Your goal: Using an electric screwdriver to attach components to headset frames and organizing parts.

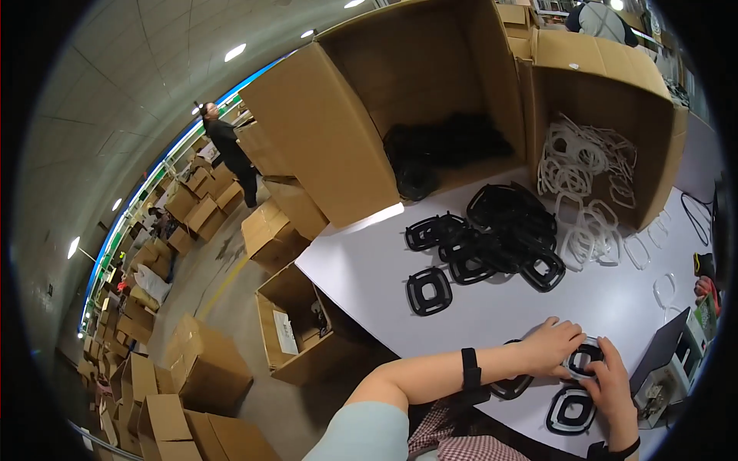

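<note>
Near the table's front right, my left hand (552, 347) and my right hand (611, 380) close on a black plastic frame (583, 356) with a pale ring around it. The left fingers bend over its far left edge, while the right thumb and fingers grip its right side. Below them a second black frame with a pale ring (571, 409) lies flat, close to the right hand. Another black frame (510, 387) is partly hidden under my left forearm.
Loose black frames (503, 230) are heaped mid-table, beside white rings (592, 234). Behind stand a large carton (323, 131) with black parts and a smaller carton (603, 50) with white rings. An equipment box (667, 384) stands at right. Floor cartons (206, 361) and a person (228, 150) are left.
</note>
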`<state>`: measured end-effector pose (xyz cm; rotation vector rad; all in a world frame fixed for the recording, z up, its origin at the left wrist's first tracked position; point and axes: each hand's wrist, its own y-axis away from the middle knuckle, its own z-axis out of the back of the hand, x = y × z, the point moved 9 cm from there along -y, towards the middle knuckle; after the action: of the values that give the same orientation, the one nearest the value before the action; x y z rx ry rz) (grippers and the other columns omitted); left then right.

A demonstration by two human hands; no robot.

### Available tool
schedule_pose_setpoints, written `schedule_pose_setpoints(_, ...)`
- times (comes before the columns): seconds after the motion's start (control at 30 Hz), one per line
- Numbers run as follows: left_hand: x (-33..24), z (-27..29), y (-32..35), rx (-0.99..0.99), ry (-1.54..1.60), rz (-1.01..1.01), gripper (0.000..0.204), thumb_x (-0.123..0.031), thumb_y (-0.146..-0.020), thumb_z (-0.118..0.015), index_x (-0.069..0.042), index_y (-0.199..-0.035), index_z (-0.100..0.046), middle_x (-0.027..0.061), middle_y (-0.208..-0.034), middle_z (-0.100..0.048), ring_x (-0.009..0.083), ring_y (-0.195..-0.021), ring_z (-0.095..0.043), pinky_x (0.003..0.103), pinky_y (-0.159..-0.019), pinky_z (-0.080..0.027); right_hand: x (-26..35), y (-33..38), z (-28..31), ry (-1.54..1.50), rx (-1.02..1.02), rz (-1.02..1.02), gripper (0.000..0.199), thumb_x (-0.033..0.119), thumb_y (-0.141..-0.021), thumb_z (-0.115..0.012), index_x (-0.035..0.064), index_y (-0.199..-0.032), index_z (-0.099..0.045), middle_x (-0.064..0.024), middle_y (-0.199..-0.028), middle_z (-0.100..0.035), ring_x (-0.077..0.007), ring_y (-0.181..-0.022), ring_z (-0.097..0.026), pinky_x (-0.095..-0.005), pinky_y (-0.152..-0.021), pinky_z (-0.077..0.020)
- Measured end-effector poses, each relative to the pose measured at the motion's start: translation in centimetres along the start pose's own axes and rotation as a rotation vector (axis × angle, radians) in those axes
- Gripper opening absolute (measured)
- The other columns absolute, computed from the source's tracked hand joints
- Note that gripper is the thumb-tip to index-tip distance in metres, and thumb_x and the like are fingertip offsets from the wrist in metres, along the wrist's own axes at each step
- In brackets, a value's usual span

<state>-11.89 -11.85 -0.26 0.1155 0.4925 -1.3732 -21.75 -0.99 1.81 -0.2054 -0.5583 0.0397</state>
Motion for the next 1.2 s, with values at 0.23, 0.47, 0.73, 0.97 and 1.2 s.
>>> schedule_pose_setpoints(0.23,0.0,0.5,-0.8,0.029,0.14,-0.067,0.07,-0.037,-0.075,-0.083,-0.005,-0.132,-0.057,0.0157,-0.13,-0.058,0.0362,-0.121,-0.055,0.05,-0.104,-0.041,0.4,-0.7,-0.1,0.178,0.086,-0.081,0.058,0.015,-0.074,-0.081,0.0105,-0.127,-0.06,-0.0179,-0.143,-0.053,-0.0357,-0.137,-0.048,-0.0599,-0.12,-0.026)
schedule_pose_setpoints(0.47,1.7,3.5,-0.5,0.043,-0.118,0.085,0.064,-0.039,-0.077,-0.079,-0.01,-0.132,-0.06,0.0069,-0.131,-0.062,0.0279,-0.122,-0.057,0.057,-0.106,-0.039,2.9,-2.3,0.7,0.143,0.021,-0.027,0.072,0.032,-0.086,-0.078,0.013,-0.148,-0.049,-0.0154,-0.161,-0.038,-0.0365,-0.151,-0.032,-0.057,-0.122,-0.026)
schedule_pose_setpoints(0.73,-1.5,2.6,0.2,-0.02,-0.053,0.075,0.076,-0.045,-0.082,-0.077,-0.01,-0.144,-0.052,0.0109,-0.143,-0.054,0.0303,-0.136,-0.049,0.066,-0.115,-0.028,2.2,2.9,-1.4,0.321,0.2,-0.144,0.072,0.046,-0.092,-0.069,0.0158,-0.153,-0.045,-0.0166,-0.158,-0.041,-0.0342,-0.15,-0.034,-0.0545,-0.122,-0.0239)
schedule_pose_setpoints(0.97,2.4,5.6,11.5,0.29,-0.091,0.208,0.101,-0.05,-0.068,-0.087,-0.012,-0.152,-0.044,0.0152,-0.156,-0.041,0.0366,-0.149,-0.034,0.067,-0.117,-0.024,4.9,-1.3,1.4,0.265,0.03,-0.09,0.056,0.034,-0.092,-0.07,0.0082,-0.14,-0.058,-0.0198,-0.153,-0.046,-0.0385,-0.142,-0.044,-0.0514,-0.115,-0.0377)
schedule_pose_setpoints(1.2,4.0,7.2,12.1,0.094,0.146,0.122,0.087,-0.042,-0.076,-0.083,-0.009,-0.149,-0.048,0.0178,-0.156,-0.043,0.0408,-0.144,-0.041,0.051,-0.116,-0.036,0.1,-17.7,-0.6,0.542,-0.21,0.008,0.029,0.022,-0.085,-0.07,0.0069,-0.11,-0.069,-0.0136,-0.12,-0.064,-0.0316,-0.111,-0.063,-0.0451,-0.092,-0.053)
